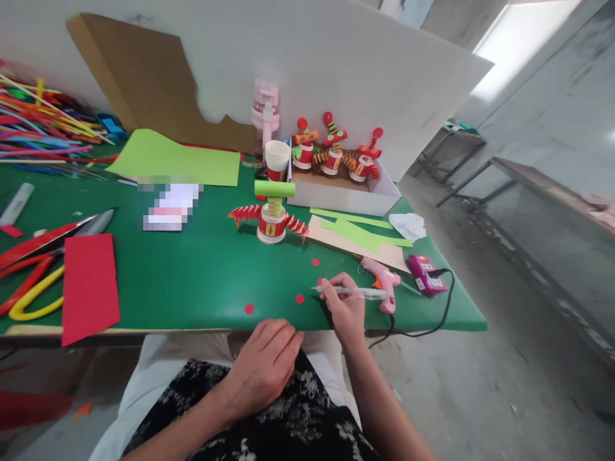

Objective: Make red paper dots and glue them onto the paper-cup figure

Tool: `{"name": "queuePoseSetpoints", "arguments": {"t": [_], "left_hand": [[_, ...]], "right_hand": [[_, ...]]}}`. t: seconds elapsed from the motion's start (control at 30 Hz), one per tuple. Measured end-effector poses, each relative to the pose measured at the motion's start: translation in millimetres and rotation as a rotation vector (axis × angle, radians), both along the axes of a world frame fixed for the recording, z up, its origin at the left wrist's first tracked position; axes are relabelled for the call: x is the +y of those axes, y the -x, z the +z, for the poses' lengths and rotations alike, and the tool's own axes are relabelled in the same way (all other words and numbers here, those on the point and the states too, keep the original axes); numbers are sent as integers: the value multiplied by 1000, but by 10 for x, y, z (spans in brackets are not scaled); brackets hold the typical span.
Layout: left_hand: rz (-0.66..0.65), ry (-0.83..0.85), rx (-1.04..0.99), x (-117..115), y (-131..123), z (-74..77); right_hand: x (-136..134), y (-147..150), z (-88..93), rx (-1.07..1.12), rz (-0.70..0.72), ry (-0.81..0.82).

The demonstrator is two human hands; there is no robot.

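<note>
My right hand [344, 306] rests on the near edge of the green table [202, 275], fingers closed around a clear pen [353, 292] that lies level, tip pointing left. Small red paper dots [300, 298] lie on the table just left of that hand. My left hand [265, 366] sits below the table edge on my lap, fingers curled loosely with nothing visible in them. Behind the dots stands a paper-cup figure [272, 218] with a green roll on top and red folded arms.
A pink glue gun [383, 282] and a magenta plug box [423, 274] with black cable lie right of my hand. A white box [346, 192] holds three similar figures. Red paper [89, 282], scissors [33, 301], green paper [177, 160] and pipe cleaners [38, 128] occupy the left.
</note>
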State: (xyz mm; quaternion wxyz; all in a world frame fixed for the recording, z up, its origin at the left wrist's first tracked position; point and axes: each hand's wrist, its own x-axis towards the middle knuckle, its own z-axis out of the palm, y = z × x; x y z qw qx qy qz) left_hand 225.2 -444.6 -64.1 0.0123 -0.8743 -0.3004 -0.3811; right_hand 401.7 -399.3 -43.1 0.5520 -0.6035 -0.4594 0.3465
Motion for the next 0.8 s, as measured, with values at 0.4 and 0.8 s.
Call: {"name": "queuePoseSetpoints", "arguments": {"t": [0.4, 0.8], "left_hand": [[93, -27, 62, 124, -32, -9], [151, -55, 112, 276, -3, -7]], "right_hand": [[-13, 8, 61, -98, 64, -28], [8, 13, 12, 16, 96, 48]]}}
